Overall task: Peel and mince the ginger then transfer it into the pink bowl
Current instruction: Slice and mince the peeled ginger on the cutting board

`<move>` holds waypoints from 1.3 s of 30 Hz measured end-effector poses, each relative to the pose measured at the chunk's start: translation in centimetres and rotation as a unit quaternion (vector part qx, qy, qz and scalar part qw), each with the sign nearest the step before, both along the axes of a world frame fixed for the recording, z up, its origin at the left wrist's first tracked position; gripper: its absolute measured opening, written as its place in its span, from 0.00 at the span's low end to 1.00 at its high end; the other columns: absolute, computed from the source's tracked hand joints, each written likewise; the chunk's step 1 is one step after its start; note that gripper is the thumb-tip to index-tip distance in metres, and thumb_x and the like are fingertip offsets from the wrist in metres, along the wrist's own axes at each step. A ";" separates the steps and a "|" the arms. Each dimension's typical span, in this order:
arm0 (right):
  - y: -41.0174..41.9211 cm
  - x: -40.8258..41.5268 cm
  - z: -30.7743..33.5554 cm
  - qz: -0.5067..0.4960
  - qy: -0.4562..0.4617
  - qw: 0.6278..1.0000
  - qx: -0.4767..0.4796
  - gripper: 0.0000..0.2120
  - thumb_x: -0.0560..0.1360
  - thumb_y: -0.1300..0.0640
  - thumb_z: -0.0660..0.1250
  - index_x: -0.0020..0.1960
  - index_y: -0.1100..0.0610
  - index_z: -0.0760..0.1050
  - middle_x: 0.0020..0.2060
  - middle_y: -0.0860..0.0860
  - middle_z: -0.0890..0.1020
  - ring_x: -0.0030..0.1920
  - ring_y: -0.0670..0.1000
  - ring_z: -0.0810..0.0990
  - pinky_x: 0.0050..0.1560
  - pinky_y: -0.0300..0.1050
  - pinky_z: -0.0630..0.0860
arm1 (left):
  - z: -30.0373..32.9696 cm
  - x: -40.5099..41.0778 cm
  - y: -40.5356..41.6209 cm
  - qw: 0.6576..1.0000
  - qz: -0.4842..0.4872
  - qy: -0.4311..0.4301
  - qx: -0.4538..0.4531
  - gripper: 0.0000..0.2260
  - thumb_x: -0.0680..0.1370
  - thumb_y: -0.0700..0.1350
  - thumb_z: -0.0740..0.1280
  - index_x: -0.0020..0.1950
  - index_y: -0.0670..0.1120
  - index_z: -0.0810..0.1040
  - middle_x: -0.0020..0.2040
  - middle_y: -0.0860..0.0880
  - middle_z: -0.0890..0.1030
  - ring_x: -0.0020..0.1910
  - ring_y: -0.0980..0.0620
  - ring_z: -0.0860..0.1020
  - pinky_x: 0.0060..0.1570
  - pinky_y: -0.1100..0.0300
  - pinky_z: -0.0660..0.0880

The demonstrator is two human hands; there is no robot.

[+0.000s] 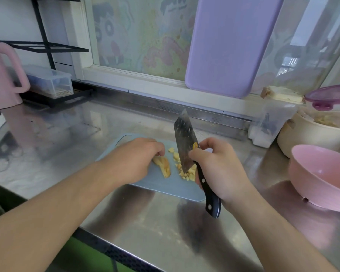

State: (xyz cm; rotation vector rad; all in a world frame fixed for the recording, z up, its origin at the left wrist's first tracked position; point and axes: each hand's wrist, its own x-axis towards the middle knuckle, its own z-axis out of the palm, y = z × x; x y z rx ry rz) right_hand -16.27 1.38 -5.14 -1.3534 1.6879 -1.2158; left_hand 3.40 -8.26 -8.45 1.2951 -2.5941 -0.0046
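— How are the fingers placed?
— The black handle of the steel cleaver (186,146) is gripped by the curled right hand (218,169). The yellow ginger strips (163,165) are pinned on the pale blue cutting board (165,185) by the left hand (135,160), fingertips bent.
— And the minced ginger?
— Small yellow cubes (186,171) are lying under the blade; the empty pink plastic bowl (322,173) is well apart, at the right.

A lilac cutting board (224,46) is leaning against the window, a pink jug (2,75) and a clear lidded box (51,81) are sitting at the steel counter's (145,222) left, and a cream pot (310,132) is standing at its right.
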 end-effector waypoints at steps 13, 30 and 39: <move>0.0 0.3 -0.2 0.006 0.019 1.000 0.004 0.05 0.76 0.59 0.67 0.50 0.59 0.77 0.24 0.54 0.80 0.21 0.49 0.74 0.31 0.43 0.70 | -0.1 0.9 0.3 0.996 -0.035 0.077 0.014 0.19 0.79 0.36 0.69 0.63 0.56 0.77 0.56 0.61 0.73 0.50 0.61 0.79 0.54 0.56 0.79; 0.2 0.2 0.1 0.025 0.023 0.999 0.018 0.04 0.76 0.59 0.67 0.49 0.59 0.76 0.22 0.54 0.78 0.22 0.52 0.74 0.32 0.44 0.71 | 0.2 0.2 -0.7 0.995 -0.061 -0.032 0.079 0.13 0.81 0.48 0.68 0.64 0.61 0.76 0.61 0.62 0.75 0.60 0.56 0.75 0.63 0.52 0.74; 0.4 0.2 0.2 0.041 0.055 0.997 0.042 0.04 0.76 0.58 0.67 0.50 0.57 0.76 0.23 0.55 0.79 0.21 0.51 0.73 0.30 0.42 0.69 | 0.2 -0.3 2.1 0.998 0.045 -0.040 0.035 0.08 0.82 0.60 0.64 0.55 0.57 0.74 0.51 0.57 0.72 0.52 0.52 0.73 0.52 0.50 0.78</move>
